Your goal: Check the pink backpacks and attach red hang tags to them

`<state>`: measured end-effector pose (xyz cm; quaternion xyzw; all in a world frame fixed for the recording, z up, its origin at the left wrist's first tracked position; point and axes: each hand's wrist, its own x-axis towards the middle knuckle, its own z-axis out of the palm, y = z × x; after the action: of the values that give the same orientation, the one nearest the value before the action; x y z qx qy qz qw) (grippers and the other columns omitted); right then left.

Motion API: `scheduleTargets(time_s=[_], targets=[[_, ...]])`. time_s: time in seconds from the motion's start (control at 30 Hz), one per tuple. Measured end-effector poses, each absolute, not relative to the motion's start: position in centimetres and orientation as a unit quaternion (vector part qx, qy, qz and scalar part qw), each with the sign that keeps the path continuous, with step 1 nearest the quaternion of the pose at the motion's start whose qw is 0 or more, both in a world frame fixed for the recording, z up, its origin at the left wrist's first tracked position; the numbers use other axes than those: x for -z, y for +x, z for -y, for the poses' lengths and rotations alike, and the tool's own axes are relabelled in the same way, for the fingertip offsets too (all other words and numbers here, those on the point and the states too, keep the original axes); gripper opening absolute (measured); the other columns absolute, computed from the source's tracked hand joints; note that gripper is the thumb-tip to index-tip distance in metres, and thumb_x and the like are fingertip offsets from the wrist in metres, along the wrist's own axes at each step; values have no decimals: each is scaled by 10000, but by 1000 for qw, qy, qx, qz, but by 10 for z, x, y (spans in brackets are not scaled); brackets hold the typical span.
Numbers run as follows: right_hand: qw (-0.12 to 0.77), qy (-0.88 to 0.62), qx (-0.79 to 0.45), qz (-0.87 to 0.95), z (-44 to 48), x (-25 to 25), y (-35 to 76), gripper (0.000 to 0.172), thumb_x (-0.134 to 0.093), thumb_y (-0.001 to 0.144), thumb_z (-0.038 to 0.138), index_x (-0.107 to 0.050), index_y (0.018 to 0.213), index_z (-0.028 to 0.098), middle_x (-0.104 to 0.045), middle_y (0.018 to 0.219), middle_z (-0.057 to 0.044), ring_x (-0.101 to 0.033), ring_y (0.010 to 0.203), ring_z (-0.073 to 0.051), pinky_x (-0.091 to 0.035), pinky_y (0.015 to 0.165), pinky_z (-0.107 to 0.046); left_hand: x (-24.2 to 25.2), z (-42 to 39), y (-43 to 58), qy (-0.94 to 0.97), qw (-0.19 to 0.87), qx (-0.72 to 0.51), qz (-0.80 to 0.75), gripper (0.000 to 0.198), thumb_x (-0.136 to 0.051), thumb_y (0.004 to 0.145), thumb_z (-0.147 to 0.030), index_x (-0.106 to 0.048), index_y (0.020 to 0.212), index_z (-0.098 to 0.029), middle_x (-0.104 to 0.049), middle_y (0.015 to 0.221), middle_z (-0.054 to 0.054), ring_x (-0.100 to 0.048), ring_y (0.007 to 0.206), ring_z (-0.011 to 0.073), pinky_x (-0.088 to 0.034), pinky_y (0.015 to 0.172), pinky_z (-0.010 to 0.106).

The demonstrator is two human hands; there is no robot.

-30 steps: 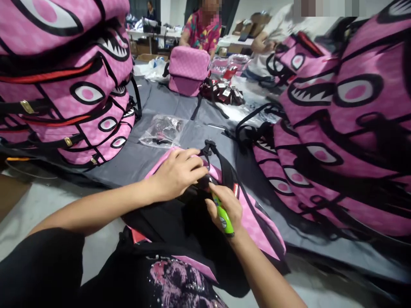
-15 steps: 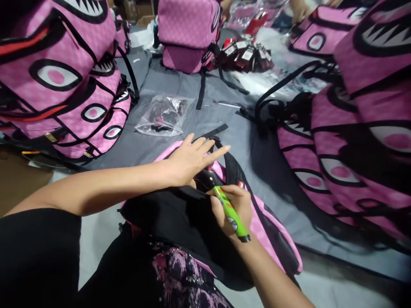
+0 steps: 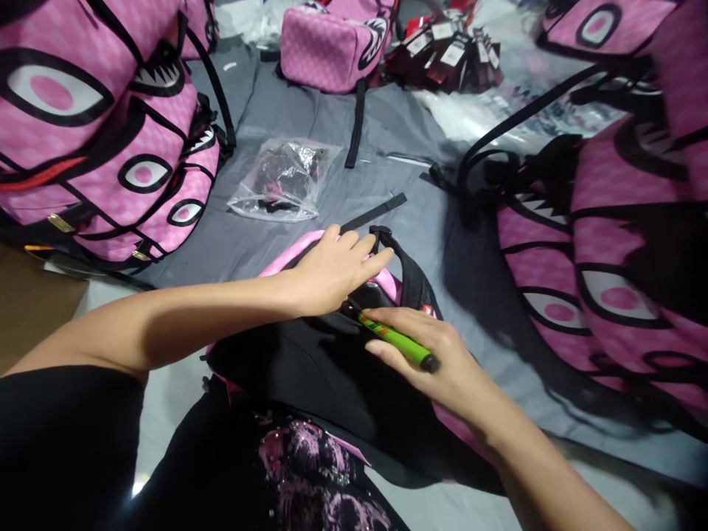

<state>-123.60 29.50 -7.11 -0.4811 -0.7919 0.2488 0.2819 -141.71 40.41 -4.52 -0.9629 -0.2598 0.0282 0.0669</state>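
Observation:
A pink and black backpack [image 3: 299, 383] lies across my lap and the table edge, its black side toward me. My left hand [image 3: 337, 273] rests at its upper part, fingers bent over the edge and the thumb out of sight. My right hand [image 3: 431, 346] is closed around a green, pen-shaped tool with black ends [image 3: 395, 341]. The tool's front end points left into the backpack beside my left hand, and its tip is partly hidden. Just right of my left hand runs a black shoulder strap [image 3: 412, 269].
Pink backpacks with eye and teeth prints are stacked at left [image 3: 149, 133] and right [image 3: 597, 243]. Another pink backpack [image 3: 318, 51] stands at the back. A clear plastic bag [image 3: 282, 181] lies ahead on the grey sheet [image 3: 381, 129]. Dark red tags [image 3: 442, 59] are piled farther back.
My right hand has turned the green tool flatter, and its front end has moved left and closer to my left hand. My left fingers were spread and now curl closer together. The view has tilted down.

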Motion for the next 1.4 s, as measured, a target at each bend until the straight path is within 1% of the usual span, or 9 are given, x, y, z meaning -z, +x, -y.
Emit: scheduleTargets(time_s=[0.13, 0.37, 0.53, 0.73, 0.93, 1.07, 1.17, 1.3, 1.4], targets=[[268, -479, -234, 802, -305, 68, -1241, 208, -589, 920, 297, -675, 1087, 209, -736, 1024, -59, -706, 876, -199, -576, 796, -340, 44, -407, -1417, -963, 62, -35, 261, 667, -568, 850, -246, -320, 1457, -124, -425, 1444, 189, -472, 1174, 322, -323, 933, 425], [215, -507, -240, 799, -317, 68, -1248, 206, -584, 914, 330, -662, 1062, 210, -730, 900, -45, -679, 715, -171, -530, 661, -285, 42, -413, -1418, -963, 50, -46, 262, 587, -521, 879, -219, -353, 1434, -129, -456, 1405, 182, -480, 1160, 310, -322, 940, 410], [213, -494, -206, 818, -316, 67, -1252, 167, -572, 925, 311, -662, 1031, 217, -741, 922, -32, -693, 766, -185, -518, 708, -311, 43, -414, -1418, -962, 44, -49, 266, 598, -532, 875, -221, -347, 1437, -135, -455, 1400, 170, -469, 1175, 310, -327, 960, 414], [208, -496, -191, 821, -317, 65, -1256, 187, -554, 926, 274, -671, 1059, 216, -746, 1004, -39, -706, 830, -202, -515, 762, -345, 47, -416, -1418, -960, 28, -44, 274, 623, -576, 847, -221, -362, 1428, -143, -455, 1397, 164, -467, 1173, 310, -333, 967, 416], [206, -545, -152, 798, -312, 65, -1267, 159, -575, 909, 289, -687, 987, 207, -748, 871, -33, -690, 745, -194, -461, 747, -357, 48, -416, -1417, -958, 15, -48, 283, 644, -595, 841, -240, -358, 1437, -179, -433, 1428, 147, -456, 1199, 326, -316, 996, 445], [232, -567, -164, 773, -307, 67, -1277, 169, -586, 909, 307, -692, 1000, 211, -742, 929, -42, -689, 829, -207, -446, 761, -359, 46, -417, -1416, -958, 13, -58, 279, 659, -617, 832, -254, -362, 1434, -178, -434, 1421, 155, -457, 1197, 331, -322, 990, 454], [228, -607, -125, 751, -303, 69, -1283, 146, -606, 896, 319, -690, 943, 209, -741, 914, -43, -683, 815, -227, -438, 744, -374, 46, -418, -1417, -958, 3, -52, 281, 629, -598, 833, -209, -381, 1422, -170, -447, 1405, 155, -459, 1197, 324, -328, 989, 447], [278, -619, -136, 721, -299, 74, -1290, 133, -605, 899, 316, -676, 927, 206, -743, 933, -54, -690, 834, -228, -456, 774, -379, 47, -417, -1419, -959, -7, -38, 282, 581, -547, 859, -204, -393, 1418, -176, -452, 1401, 147, -460, 1196, 321, -328, 989, 445], [291, -642, -97, 702, -296, 79, -1295, 139, -614, 896, 325, -675, 916, 201, -741, 901, -58, -690, 820, -234, -456, 773, -387, 48, -417, -1420, -959, -18, -31, 283, 598, -538, 853, -218, -380, 1428, -192, -453, 1409, 137, -447, 1213, 335, -311, 1008, 469]])
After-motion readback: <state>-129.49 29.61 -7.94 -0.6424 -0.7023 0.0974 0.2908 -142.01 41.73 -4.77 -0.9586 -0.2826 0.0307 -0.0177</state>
